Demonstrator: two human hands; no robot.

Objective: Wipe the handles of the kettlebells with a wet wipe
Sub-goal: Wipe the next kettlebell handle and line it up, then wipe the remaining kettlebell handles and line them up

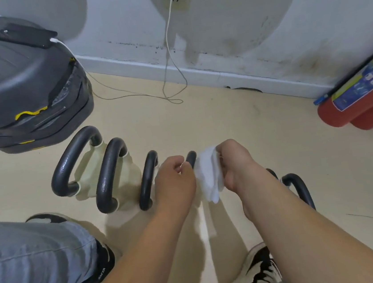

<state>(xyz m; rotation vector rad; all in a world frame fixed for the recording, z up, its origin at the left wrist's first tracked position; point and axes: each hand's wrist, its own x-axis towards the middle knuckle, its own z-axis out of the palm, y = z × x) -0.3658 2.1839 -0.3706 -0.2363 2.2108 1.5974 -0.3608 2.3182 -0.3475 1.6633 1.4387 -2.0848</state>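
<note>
both hands pinch a white wet wipe (209, 173) between them: the right hand (236, 166) has its fingers closed on the upper edge, the left hand (176, 182) nips the other side with thumb and fingertips, so the cloth hangs stretched and partly bunched just in front of a dark kettlebell handle (191, 158). held that way, it looks as if the person is opening or refolding the wipe to get a fresh face before laying it around the bar; whether it touches the handle cannot be told. a row of kettlebells stands on the pale floor (236, 121) with their black handles looped upward: two large ones on cream bodies at the left (72, 163) (109, 173), a slimmer one (149, 178) just beside the left hand, and another (299, 189) partly hidden behind the right forearm. close spacing between handles leaves little room for the hands. a grey-trousered knee (38, 253) and two shoes crowd the near side. beyond lie stacked black equipment with a phone (26, 37) on top, its white charging cable (171, 57) trailing across the floor to a wall socket, and a red fire extinguisher (359, 98) lying by the wall.
</note>
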